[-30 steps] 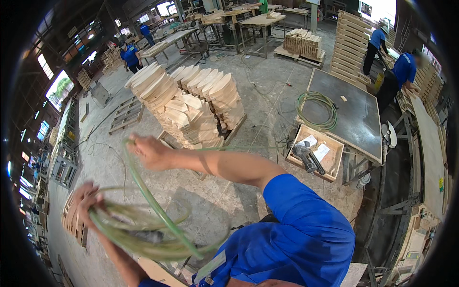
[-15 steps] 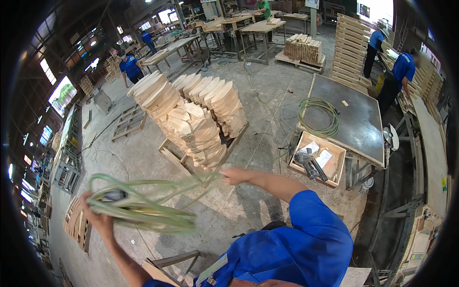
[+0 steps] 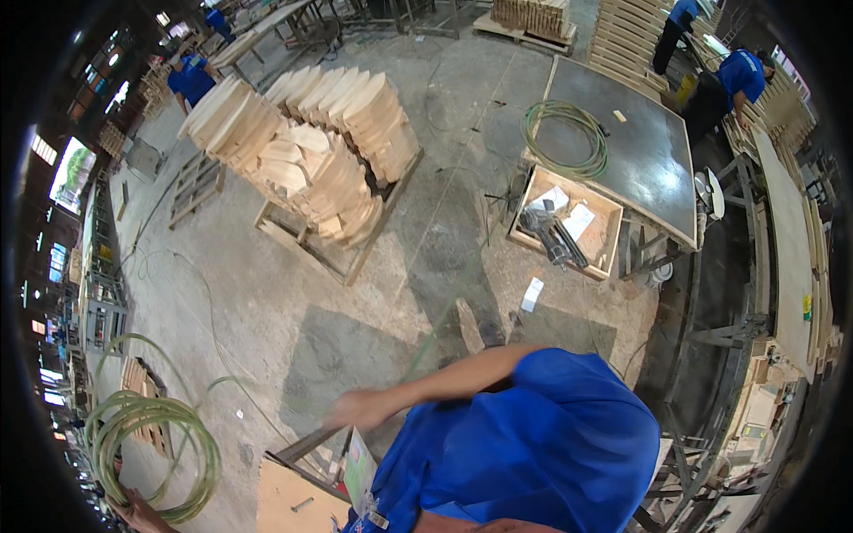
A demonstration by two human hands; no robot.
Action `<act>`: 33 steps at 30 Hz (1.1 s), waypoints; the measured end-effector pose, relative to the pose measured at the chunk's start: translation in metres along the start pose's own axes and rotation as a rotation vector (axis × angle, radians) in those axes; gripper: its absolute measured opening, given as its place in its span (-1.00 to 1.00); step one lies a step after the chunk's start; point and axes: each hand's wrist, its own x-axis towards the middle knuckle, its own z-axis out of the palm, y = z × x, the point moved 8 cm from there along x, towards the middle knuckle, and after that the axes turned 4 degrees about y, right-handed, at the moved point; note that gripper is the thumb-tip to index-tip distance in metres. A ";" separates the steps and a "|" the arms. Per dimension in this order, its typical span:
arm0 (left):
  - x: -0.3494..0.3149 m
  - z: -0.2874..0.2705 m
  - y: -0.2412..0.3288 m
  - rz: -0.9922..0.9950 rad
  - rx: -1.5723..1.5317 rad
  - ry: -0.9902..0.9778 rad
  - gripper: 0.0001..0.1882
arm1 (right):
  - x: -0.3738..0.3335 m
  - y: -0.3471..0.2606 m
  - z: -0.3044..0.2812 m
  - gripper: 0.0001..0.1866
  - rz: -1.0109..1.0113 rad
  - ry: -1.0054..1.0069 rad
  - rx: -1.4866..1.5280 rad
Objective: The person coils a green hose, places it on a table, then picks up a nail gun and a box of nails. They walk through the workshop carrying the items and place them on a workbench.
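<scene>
A looped coil of green hose (image 3: 209, 457) hangs at the lower left, with my left hand (image 3: 138, 513) closed around its lower side. That hand is partly cut off by the dark rim. My right hand (image 3: 355, 409) is in front of my body, blurred by motion, with its fingers curled. A thin green strand comes down from beside the wooden box and passes behind my right forearm towards that hand. Another loose end of strand curves out from the coil towards it. The exact grip on the strand is smeared.
Curved wooden pieces (image 3: 298, 169) are stacked on a pallet ahead. To the right, a dark-topped table (image 3: 640, 151) bears another hose coil (image 3: 533, 142), beside a wooden box (image 3: 613, 240) holding a power tool. A plywood surface (image 3: 280, 497) is near my body. Co-workers in blue stand farther off.
My left hand has moved down and left with the coil, which now hangs in rounder loops. My right hand has come back left and closer to my body. The view has tilted downward.
</scene>
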 end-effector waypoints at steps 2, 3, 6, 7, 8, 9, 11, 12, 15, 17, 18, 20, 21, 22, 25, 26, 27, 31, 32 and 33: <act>0.003 -0.012 0.007 0.131 0.284 0.068 -0.46 | 0.030 -0.117 0.014 -0.40 -0.311 -0.050 0.223; 0.005 -0.015 -0.002 0.064 0.342 0.017 -0.49 | 0.037 -0.143 0.013 -0.42 -0.324 -0.054 0.283; -0.012 -0.009 -0.008 0.029 -0.016 -0.148 -0.55 | 0.058 -0.133 -0.021 -0.48 -0.076 0.003 0.561; -0.018 -0.002 -0.009 0.009 -0.150 -0.174 -0.61 | 0.066 -0.109 -0.029 -0.51 0.030 0.035 0.652; -0.028 0.001 -0.017 -0.080 -0.114 -0.219 -0.67 | 0.072 -0.082 -0.046 -0.52 0.094 0.051 0.705; -0.055 0.007 -0.038 -0.205 -0.162 -0.315 -0.68 | 0.072 -0.057 -0.056 -0.54 0.192 0.140 0.755; -0.095 0.030 -0.055 -0.373 -0.178 -0.415 -0.74 | 0.053 -0.012 -0.087 -0.58 0.313 0.321 0.851; -0.110 0.047 -0.053 -0.414 -0.148 -0.426 -0.78 | 0.042 0.007 -0.102 -0.60 0.337 0.414 0.899; -0.184 0.106 -0.036 -0.593 -0.218 -0.691 -0.83 | 0.014 0.032 -0.126 -0.64 0.415 0.618 0.829; -0.228 0.142 -0.010 -0.573 -0.207 -0.865 -0.81 | 0.001 0.035 -0.127 -0.67 0.456 0.632 0.816; -0.248 0.161 0.012 -0.574 -0.229 -0.962 -0.79 | -0.003 0.038 -0.130 -0.67 0.424 0.654 0.784; -0.288 0.190 0.044 -0.666 -0.427 -1.103 -0.78 | -0.008 0.048 -0.129 -0.67 0.349 0.684 0.721; -0.308 0.203 0.058 -0.756 -0.505 -1.177 -0.80 | -0.011 0.049 -0.129 -0.68 0.333 0.697 0.679; -0.327 0.213 0.072 -0.846 -0.584 -1.249 -0.81 | -0.014 0.048 -0.128 -0.68 0.316 0.708 0.636; -0.366 0.236 0.116 -1.105 -0.867 -1.309 -0.81 | -0.027 0.038 -0.129 -0.71 0.265 0.772 0.524; -0.376 0.242 0.132 -1.165 -0.954 -1.322 -0.80 | -0.030 0.032 -0.129 -0.72 0.247 0.795 0.489; -0.383 0.246 0.154 -1.228 -1.041 -1.337 -0.78 | -0.031 0.022 -0.128 -0.72 0.233 0.794 0.392; -0.392 0.252 0.246 -1.272 -1.402 -1.405 -0.71 | -0.028 -0.012 -0.093 -0.72 0.128 0.661 -0.007; -0.386 0.251 0.275 -1.286 -1.404 -1.358 -0.70 | -0.024 -0.017 -0.083 -0.72 0.085 0.614 -0.110; -0.382 0.245 0.296 -1.309 -1.383 -1.310 -0.69 | -0.027 -0.022 -0.068 -0.74 0.071 0.555 -0.130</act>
